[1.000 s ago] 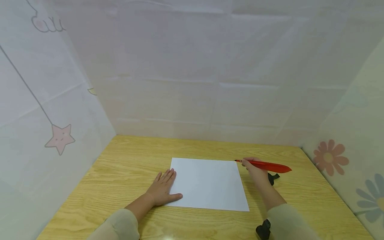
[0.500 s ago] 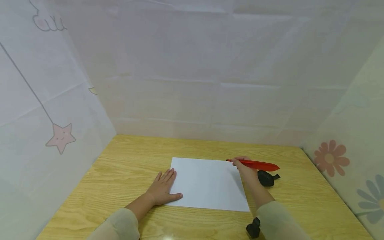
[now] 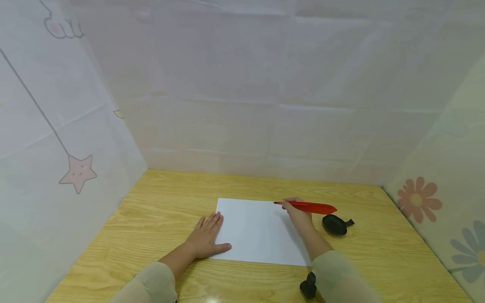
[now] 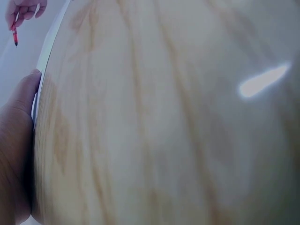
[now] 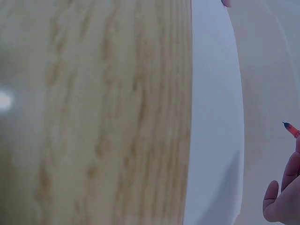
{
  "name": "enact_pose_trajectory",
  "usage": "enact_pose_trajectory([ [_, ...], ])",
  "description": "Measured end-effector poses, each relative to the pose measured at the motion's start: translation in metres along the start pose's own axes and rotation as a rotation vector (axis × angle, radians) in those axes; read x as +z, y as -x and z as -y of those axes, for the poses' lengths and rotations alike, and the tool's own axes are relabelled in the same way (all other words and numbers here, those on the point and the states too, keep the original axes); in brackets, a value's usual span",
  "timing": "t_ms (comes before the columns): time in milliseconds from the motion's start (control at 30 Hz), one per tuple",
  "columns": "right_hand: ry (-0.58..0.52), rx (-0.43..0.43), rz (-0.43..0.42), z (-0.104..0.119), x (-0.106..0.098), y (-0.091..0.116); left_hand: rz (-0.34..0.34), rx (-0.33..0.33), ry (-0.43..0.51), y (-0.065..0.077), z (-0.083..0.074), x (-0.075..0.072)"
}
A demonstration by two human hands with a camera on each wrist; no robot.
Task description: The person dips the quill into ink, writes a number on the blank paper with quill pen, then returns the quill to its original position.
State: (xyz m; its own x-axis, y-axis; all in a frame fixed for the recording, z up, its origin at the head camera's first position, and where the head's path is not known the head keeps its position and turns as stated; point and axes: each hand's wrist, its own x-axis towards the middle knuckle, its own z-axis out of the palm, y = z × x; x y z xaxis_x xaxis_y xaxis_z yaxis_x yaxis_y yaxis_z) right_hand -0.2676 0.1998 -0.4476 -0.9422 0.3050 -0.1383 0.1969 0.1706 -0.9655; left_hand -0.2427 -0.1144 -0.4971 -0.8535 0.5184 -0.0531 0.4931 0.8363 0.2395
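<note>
While wood point(image 3: 166, 193) bears paper point(image 3: 254, 235), sheeting point(image 3: 242, 88) rises behind.

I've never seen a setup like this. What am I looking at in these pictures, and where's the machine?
There's no machine working here, just a person's two bare hands. The wide view looks forward and down from the head; the other two come from the wrists, so they show mostly the wood-grain table. On it lies white paper. The left hand rests on its left edge, while the right hand holds what looks like a red feather-shaped pen. To the right sits a rounded black object; a smaller black object lies nearer the person, beside the right sleeve.
</note>
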Motion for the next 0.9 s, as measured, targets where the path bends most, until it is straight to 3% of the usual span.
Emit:
enact_pose_trajectory([
  [333, -0.028, 0.037, 0.000, -0.002, 0.021, 0.000, -0.035, 0.000, 0.006, -0.002, 0.005, 0.009],
  [900, -0.109, 0.037, -0.010, -0.008, 0.045, -0.001, -0.020, 0.012, 0.017, -0.001, 0.000, 0.003],
])
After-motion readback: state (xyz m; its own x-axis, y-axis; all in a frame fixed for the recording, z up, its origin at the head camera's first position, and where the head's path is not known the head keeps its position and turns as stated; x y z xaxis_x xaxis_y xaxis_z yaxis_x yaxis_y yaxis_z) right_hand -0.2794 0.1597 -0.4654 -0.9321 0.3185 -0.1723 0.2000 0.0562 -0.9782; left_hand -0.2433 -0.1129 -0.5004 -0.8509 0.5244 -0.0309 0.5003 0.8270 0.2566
